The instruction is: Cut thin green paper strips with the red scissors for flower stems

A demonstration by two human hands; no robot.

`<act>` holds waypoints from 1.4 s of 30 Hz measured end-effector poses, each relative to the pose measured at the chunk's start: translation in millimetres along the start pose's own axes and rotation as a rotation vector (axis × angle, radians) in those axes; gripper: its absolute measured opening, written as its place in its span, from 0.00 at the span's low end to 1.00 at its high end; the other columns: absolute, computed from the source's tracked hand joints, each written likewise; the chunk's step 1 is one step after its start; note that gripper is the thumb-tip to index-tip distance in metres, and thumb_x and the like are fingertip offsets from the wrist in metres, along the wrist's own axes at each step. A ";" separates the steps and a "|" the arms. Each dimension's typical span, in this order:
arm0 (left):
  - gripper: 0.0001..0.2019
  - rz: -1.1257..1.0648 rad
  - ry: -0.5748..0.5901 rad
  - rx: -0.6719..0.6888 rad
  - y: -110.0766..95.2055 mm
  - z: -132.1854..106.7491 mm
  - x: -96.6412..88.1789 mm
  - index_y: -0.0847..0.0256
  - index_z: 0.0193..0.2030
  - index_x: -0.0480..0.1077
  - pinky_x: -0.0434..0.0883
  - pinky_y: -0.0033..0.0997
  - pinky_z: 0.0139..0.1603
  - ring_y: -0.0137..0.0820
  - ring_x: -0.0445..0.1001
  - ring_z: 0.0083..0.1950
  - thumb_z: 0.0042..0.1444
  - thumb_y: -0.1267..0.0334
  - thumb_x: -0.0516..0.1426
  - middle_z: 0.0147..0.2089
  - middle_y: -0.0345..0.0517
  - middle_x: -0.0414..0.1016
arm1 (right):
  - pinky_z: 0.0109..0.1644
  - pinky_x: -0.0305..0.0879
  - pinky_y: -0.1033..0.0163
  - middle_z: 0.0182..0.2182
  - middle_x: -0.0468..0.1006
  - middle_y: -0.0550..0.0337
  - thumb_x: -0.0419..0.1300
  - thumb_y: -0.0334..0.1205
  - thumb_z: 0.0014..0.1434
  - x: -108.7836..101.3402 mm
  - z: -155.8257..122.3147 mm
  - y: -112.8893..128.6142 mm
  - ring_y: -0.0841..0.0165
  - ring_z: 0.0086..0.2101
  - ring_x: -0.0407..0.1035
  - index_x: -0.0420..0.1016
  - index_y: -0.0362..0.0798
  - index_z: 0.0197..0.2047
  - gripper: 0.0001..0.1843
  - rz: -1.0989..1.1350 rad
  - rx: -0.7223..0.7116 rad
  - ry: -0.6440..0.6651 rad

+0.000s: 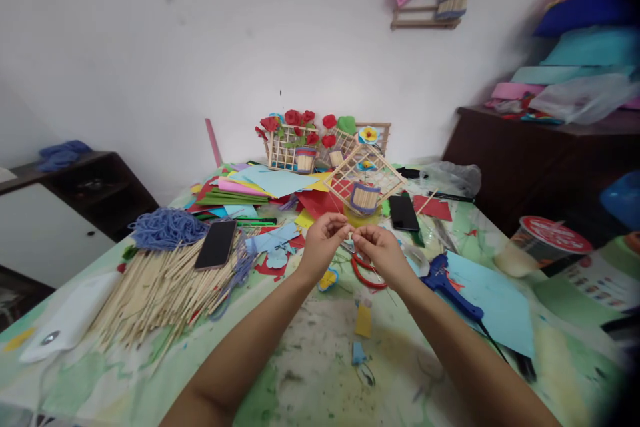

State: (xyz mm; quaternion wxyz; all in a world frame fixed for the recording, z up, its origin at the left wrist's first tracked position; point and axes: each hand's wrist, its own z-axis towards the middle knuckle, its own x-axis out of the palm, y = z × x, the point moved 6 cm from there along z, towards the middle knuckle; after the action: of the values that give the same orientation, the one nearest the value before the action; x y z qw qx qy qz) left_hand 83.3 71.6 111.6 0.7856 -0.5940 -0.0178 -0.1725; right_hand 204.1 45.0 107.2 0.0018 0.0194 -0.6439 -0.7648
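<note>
My left hand (324, 238) and my right hand (381, 250) meet above the middle of the table (310, 353), fingertips pinched together on a tiny pale piece (351, 234) too small to name. Red-handled scissors (365, 273) lie just under my right hand. A yellow paper flower (328, 279) lies below my left wrist. A blue glue gun (453, 290) rests right of my right forearm on a light blue sheet (495, 293).
A heap of wooden sticks (160, 290) with blue yarn (165, 227) and a phone (217, 244) lies at left. Coloured paper sheets (250, 190), stick-frame baskets with paper flowers (300, 140), and a second phone (403, 212) sit behind. A lidded cup (540, 243) stands right.
</note>
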 end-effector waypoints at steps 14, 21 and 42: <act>0.12 -0.141 -0.095 -0.129 9.6 0.3 -5.9 0.63 0.35 0.68 0.68 0.25 0.36 0.24 0.71 0.31 0.43 0.65 0.64 0.30 0.41 0.73 | 0.20 0.60 0.67 0.24 0.74 0.60 0.60 0.46 0.50 -2.5 -4.8 5.8 0.72 0.21 0.65 0.72 0.46 0.37 0.13 0.023 0.035 0.153; 0.15 -0.383 -0.099 -0.367 23.0 -7.2 3.5 0.66 0.33 0.69 0.68 0.19 0.31 0.19 0.70 0.27 0.37 0.69 0.67 0.28 0.39 0.72 | 0.42 0.66 0.58 0.37 0.78 0.53 0.56 0.36 0.59 -7.7 -19.1 38.9 0.65 0.38 0.70 0.78 0.50 0.39 0.09 -0.691 -0.693 -0.080; 0.09 -0.020 0.074 -0.307 18.9 -12.9 11.3 0.66 0.28 0.71 0.63 0.24 0.29 0.23 0.67 0.25 0.38 0.69 0.64 0.24 0.41 0.71 | 0.33 0.56 0.62 0.25 0.68 0.59 0.50 0.34 0.59 -4.9 -15.0 16.0 0.66 0.30 0.62 0.62 0.49 0.27 0.08 -0.728 -0.498 -0.092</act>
State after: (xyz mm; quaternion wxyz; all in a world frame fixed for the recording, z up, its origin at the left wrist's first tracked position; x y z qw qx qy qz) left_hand 97.2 61.1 92.8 0.6838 -0.7003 0.0319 -0.2026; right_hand 209.1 27.6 120.5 -0.2917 0.2099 -0.3906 -0.8475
